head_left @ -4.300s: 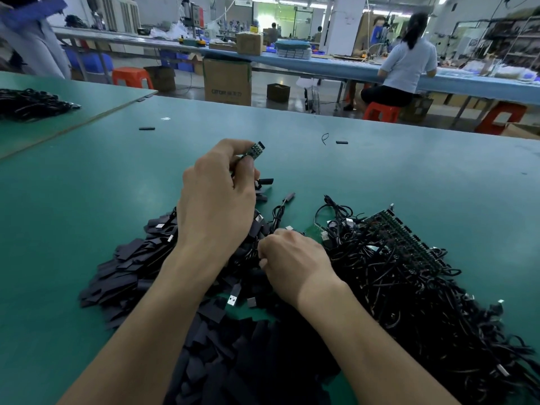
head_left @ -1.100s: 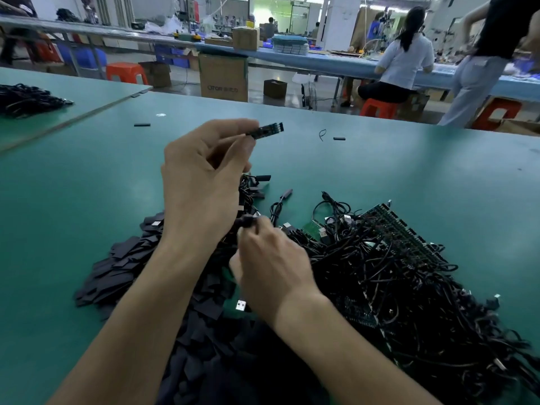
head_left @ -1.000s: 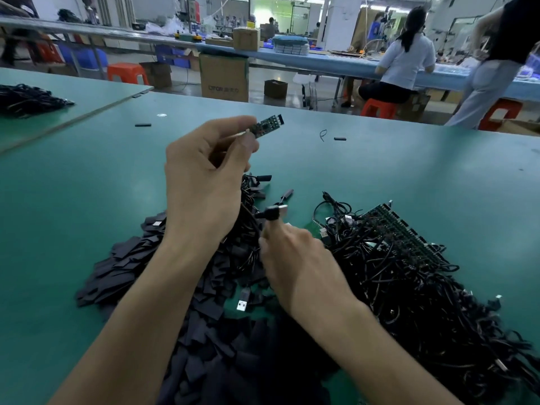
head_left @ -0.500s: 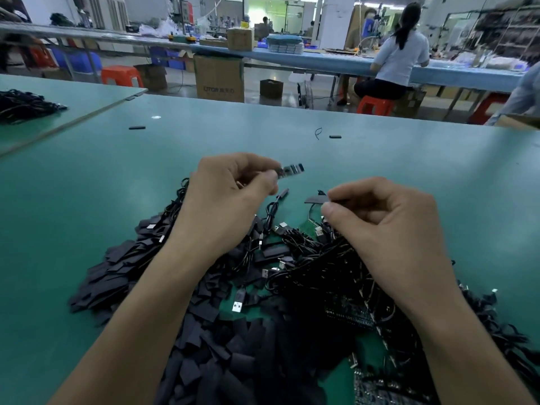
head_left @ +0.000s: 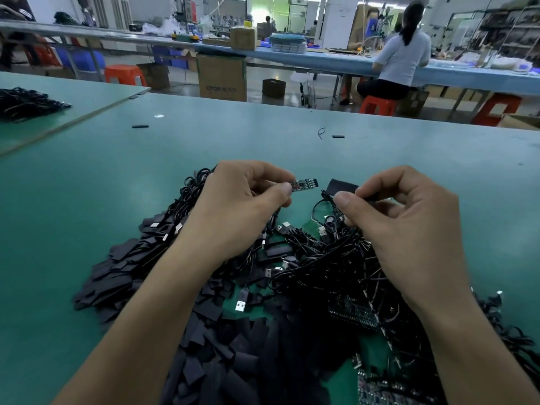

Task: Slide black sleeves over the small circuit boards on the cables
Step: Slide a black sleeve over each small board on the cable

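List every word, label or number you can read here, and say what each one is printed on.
"OTOR": front of the brown cardboard box on the floor past the green table; the characters after it are blurred.
Markings on the small circuit board pinched by the left hand: too small to read.
Nothing else is legible.

Cable tangle [head_left: 330, 267] and sleeve heap [head_left: 222, 352] block near table [head_left: 87, 200]; bare surface left, right, beyond passable.
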### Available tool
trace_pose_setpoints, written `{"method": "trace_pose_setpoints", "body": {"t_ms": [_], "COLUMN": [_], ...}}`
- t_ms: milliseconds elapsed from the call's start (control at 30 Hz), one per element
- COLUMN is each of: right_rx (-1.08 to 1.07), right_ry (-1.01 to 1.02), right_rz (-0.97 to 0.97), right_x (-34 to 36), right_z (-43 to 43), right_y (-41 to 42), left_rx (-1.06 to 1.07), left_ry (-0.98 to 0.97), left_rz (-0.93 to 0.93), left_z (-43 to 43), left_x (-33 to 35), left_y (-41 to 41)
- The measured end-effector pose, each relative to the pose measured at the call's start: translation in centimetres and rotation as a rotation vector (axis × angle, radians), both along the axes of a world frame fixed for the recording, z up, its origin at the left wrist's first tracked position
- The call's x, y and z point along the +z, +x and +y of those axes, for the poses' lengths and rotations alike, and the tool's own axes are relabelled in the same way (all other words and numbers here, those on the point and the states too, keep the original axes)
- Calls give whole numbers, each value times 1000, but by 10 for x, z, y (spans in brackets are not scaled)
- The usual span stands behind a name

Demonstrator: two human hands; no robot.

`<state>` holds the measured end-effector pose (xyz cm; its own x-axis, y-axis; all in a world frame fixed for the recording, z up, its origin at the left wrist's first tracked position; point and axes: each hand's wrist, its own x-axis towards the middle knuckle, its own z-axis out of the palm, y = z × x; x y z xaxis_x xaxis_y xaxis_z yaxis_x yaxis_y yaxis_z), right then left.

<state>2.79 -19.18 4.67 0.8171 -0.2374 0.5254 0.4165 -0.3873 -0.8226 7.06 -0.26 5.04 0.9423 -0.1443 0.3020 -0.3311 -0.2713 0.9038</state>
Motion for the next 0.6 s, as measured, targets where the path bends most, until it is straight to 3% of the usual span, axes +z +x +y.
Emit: {"method": "trace_pose_setpoints", "body": {"t_ms": [600], "right_rx": [152], "right_ry": [59], "right_rz": [12], "right_x": [1], "right_z": [-3], "right_y": [1], "left_rx": [-36], "left_ry": [-78], "left_rz": [7], "left_z": [-1], "left_x": [4], "left_y": [-6]}}
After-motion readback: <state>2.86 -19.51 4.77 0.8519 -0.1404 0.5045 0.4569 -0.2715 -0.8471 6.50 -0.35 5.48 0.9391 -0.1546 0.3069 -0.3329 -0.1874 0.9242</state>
